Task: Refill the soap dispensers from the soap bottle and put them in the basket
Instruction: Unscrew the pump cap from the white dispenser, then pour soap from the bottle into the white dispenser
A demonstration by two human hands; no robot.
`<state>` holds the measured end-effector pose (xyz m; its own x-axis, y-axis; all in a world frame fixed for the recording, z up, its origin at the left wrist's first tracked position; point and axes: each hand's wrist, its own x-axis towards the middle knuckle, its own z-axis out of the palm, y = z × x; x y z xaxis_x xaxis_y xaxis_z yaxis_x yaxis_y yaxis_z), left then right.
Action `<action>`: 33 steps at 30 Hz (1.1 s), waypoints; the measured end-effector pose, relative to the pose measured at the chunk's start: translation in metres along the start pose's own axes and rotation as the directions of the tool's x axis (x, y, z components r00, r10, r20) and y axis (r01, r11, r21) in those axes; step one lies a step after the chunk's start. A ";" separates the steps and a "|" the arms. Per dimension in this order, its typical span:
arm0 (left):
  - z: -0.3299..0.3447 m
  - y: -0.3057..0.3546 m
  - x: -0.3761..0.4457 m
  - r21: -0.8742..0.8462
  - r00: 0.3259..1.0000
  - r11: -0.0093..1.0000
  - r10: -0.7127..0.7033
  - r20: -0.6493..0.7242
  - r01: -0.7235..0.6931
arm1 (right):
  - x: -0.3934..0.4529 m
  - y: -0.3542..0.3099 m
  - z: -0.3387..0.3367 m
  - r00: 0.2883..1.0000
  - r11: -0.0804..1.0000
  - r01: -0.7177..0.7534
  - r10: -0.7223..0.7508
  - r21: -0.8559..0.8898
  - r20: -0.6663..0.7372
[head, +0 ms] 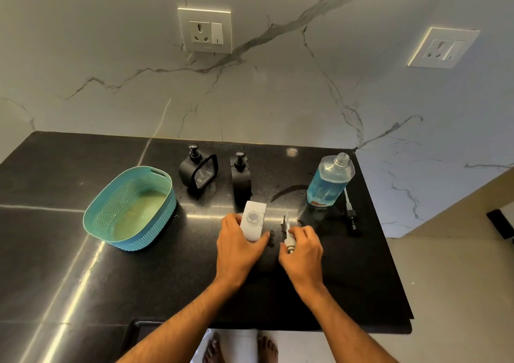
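At the black stone counter [83,251] the person's left hand [239,247] wraps round a white soap dispenser [252,220], thumb on one side and fingers on the other, holding it upright; its neck is open, the clear round mouth showing on top. The right hand [301,251] is curled round the white pump head [289,241] that belongs to it, the dip tube poking out past the fingers just beside the dispenser.

Behind them stand two black soap dispensers with pumps on: one [198,171] turned so its clear front panel faces the basket side, the other [241,180] just behind the white one, close enough to crowd any reach straight back. To the right the soap bottle [329,180] stands uncapped, holding blue liquid to well above half. Its own pump [350,209], white tube and black head, lies flat on the counter just right of it. A dark wet-looking smear [289,191] curves between the bottle and the nearer black dispenser.

The teal plastic basket [94,212], woven-look walls and a handle slot at its far rim, sits well apart to the left with nothing I can see inside it.

The counter is glossy and streaked with light reflections. White marble-look wall panels with grey veins rise behind, carrying one socket plate [205,30] above the dispensers and another [442,47] on the angled wall at right. Bare feet [240,348] show on a pale floor below the counter's edge.
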<state>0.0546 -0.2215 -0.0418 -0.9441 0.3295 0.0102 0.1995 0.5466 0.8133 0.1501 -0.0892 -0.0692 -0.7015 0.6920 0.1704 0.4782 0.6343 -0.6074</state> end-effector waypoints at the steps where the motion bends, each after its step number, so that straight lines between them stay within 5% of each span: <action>1: 0.001 -0.001 -0.002 -0.008 1.000 1.000 0.012 0.005 -0.012 | -0.001 0.002 0.003 1.000 1.000 -0.002 0.002 -0.004 0.000; 20: 0.007 -0.007 -0.022 -0.003 0.999 0.999 0.039 -0.013 -0.039 | 0.002 0.016 0.013 0.998 1.000 0.012 -0.011 -0.023 0.068; 26: 0.006 -0.003 -0.021 -0.010 0.998 0.999 0.051 -0.032 -0.052 | 0.019 0.015 -0.007 0.987 0.986 0.064 -0.040 0.153 -0.153; 33: 0.005 0.012 -0.010 -0.036 0.996 0.997 0.061 -0.066 -0.064 | 0.079 0.041 -0.047 0.923 0.920 -0.034 0.179 0.391 -0.341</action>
<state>0.0674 -0.2142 -0.0347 -0.9453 0.3111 0.0983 0.2499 0.4966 0.8312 0.1391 0.0081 -0.0441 -0.3816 0.8696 0.3133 0.2570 0.4254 -0.8677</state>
